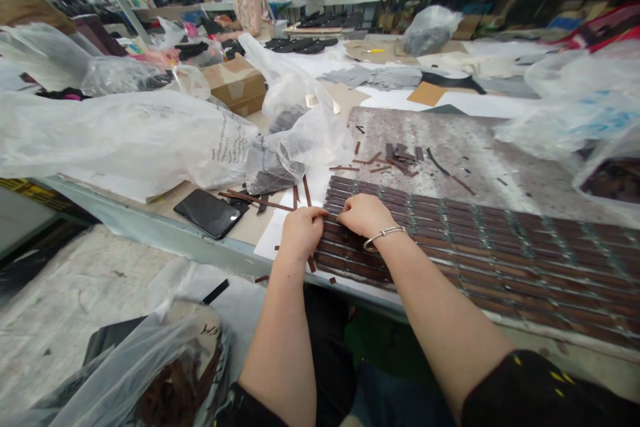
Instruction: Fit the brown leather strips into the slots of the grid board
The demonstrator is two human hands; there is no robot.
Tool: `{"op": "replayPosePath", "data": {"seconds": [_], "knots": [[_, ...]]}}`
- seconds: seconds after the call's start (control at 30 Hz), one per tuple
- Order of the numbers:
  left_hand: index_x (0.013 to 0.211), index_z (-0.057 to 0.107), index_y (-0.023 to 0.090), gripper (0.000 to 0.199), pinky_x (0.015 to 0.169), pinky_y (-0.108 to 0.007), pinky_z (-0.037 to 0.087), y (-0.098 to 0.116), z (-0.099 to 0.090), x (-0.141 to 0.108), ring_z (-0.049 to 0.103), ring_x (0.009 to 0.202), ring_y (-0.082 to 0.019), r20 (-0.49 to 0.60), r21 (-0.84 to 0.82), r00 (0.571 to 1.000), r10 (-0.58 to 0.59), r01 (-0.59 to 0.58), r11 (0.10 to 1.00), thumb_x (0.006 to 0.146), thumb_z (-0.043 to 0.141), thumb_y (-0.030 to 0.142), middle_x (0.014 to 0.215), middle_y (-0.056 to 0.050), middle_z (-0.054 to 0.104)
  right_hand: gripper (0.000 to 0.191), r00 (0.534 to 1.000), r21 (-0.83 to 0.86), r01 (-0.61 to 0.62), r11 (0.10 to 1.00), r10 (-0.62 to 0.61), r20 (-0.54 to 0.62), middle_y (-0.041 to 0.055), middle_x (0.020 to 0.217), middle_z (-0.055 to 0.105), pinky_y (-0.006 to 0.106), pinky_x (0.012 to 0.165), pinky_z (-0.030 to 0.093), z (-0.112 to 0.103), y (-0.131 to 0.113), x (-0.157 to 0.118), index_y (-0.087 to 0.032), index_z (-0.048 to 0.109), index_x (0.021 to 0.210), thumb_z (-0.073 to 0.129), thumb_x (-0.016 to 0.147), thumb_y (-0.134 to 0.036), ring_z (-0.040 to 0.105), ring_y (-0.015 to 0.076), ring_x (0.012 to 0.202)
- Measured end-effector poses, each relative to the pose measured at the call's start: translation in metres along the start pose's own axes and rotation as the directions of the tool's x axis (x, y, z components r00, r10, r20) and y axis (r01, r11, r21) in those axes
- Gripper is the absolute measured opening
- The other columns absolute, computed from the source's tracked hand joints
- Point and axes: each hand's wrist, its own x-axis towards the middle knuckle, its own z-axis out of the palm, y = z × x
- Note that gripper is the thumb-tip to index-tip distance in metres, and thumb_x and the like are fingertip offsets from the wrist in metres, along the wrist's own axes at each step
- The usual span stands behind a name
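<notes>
My left hand (303, 232) is closed in a pinch at the left edge of a sheet of brown strips (450, 240). Just to its right, my right hand (367, 215), with a silver bangle at the wrist, is also closed, its fingertips down on the strips. The two sets of fingertips are a short gap apart. What either pinch holds is too small to make out. The strips lie side by side in long rows, crossed by greenish lines. Loose narrow brown strips (307, 191) lie just beyond my left hand.
A black phone (209, 212) lies near the table edge. Scraps (400, 157) are scattered on a stained grey board (480, 147). Plastic bags (125, 140) and a cardboard box (237, 87) stand at the left. Below hangs a bag of brown pieces (175, 387). Another person (253, 3) works beyond.
</notes>
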Motion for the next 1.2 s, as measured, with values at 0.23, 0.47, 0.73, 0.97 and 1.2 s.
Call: {"op": "replayPosePath", "data": {"seconds": [0.23,0.47,0.73,0.97,1.2], "knots": [[0.091,0.074,0.025,0.033,0.087,-0.027,0.044,-0.002,0.001,-0.001,0.061,0.089,-0.019,0.041,0.088,0.999,0.017,-0.020,0.996,0.076,0.045,0.017,0.093,-0.003,0.070,0.026,1.000,-0.032,-0.007,0.999,0.008,0.030,0.0090,0.086,0.067,0.027,0.069,0.045,-0.002,0.002,-0.001,-0.020,0.072,0.084,0.054,0.069,-0.032,0.062,0.0221,0.081],[0.091,0.074,0.025,0.034,0.085,-0.030,0.045,-0.003,0.003,0.000,0.061,0.089,-0.021,0.032,0.120,0.999,0.025,-0.029,0.992,0.076,0.044,0.018,0.093,-0.005,0.070,0.025,0.999,-0.066,0.012,0.998,-0.009,0.041,0.0077,0.084,0.068,0.027,0.063,0.043,-0.004,0.008,-0.001,-0.020,0.072,0.082,0.055,0.066,-0.032,0.061,0.0207,0.074],[0.089,0.073,0.024,0.034,0.088,-0.028,0.043,0.001,-0.002,0.001,0.061,0.091,-0.019,-0.045,0.057,0.999,-0.024,0.027,0.998,0.076,0.043,0.016,0.092,-0.003,0.070,0.035,1.000,0.065,0.027,0.997,-0.027,0.001,0.0038,0.072,0.066,0.025,0.061,0.041,-0.003,0.007,0.004,-0.022,0.071,0.074,0.054,0.070,-0.052,0.059,0.0182,0.069],[0.087,0.074,0.024,0.033,0.087,-0.028,0.044,-0.003,0.002,0.001,0.062,0.088,-0.020,-0.011,0.026,0.999,-0.036,0.037,0.999,0.075,0.045,0.018,0.089,-0.003,0.071,0.028,0.999,-0.029,0.014,0.999,-0.013,0.035,0.0061,0.082,0.067,0.026,0.066,0.043,0.002,-0.001,0.010,-0.023,0.072,0.078,0.058,0.068,-0.045,0.061,0.0207,0.078],[0.087,0.074,0.025,0.032,0.085,-0.029,0.045,-0.006,0.003,0.001,0.063,0.088,-0.021,0.013,0.058,0.998,-0.054,0.053,0.997,0.075,0.045,0.018,0.089,-0.003,0.071,0.027,0.997,-0.079,0.020,0.997,-0.014,0.075,0.0066,0.085,0.068,0.028,0.065,0.044,-0.002,0.007,0.006,-0.023,0.073,0.080,0.058,0.067,-0.041,0.062,0.0214,0.077]]}}
